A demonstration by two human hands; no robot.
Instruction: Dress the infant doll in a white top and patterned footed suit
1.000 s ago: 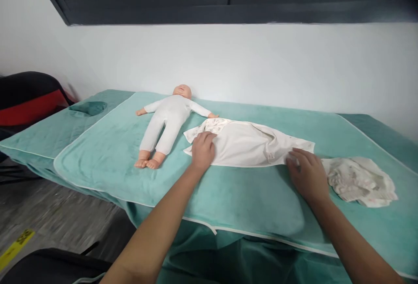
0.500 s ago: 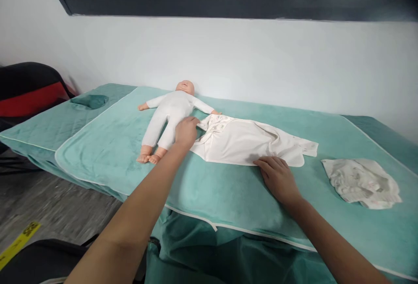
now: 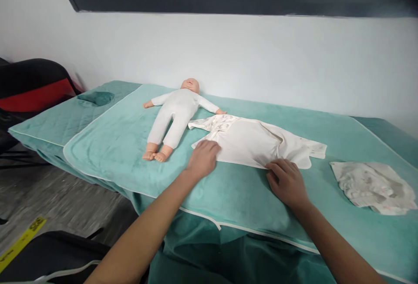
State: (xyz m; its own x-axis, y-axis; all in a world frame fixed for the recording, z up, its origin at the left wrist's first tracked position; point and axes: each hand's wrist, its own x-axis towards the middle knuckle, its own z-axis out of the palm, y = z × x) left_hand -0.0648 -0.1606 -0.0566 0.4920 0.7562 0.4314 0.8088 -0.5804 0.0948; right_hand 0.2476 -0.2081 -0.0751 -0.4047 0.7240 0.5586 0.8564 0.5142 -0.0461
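A white garment (image 3: 248,142) is spread lengthwise just beyond the two hands, with its near edge touched by both. The left hand (image 3: 203,158) is laid, palm down and fingers bent, over the near edge toward the garment's left end; whether cloth is pinched beneath it cannot be told. By the right hand (image 3: 289,182), the same edge is touched farther along with curled fingertips, and it cannot be told whether fabric is gripped there either. Between and beyond the hands, the plain body of the garment is laid mostly flat, while folds are gathered just above the right hand. Small printed patterns are seen on the part beyond the left hand, and one short sleeve is stretched out past each hand. Beyond and to the left of the left hand, a doll (image 3: 179,105) dressed in white is laid on its back, its feet pointed toward the near side and one arm extended to just beside the garment's far edge. To the right of the right hand, well apart from it, a crumpled white cloth (image 3: 375,188) is set down. All three are supported by a green cover (image 3: 241,201), edged in white, which is draped over a bed (image 3: 39,123) beneath the hands.
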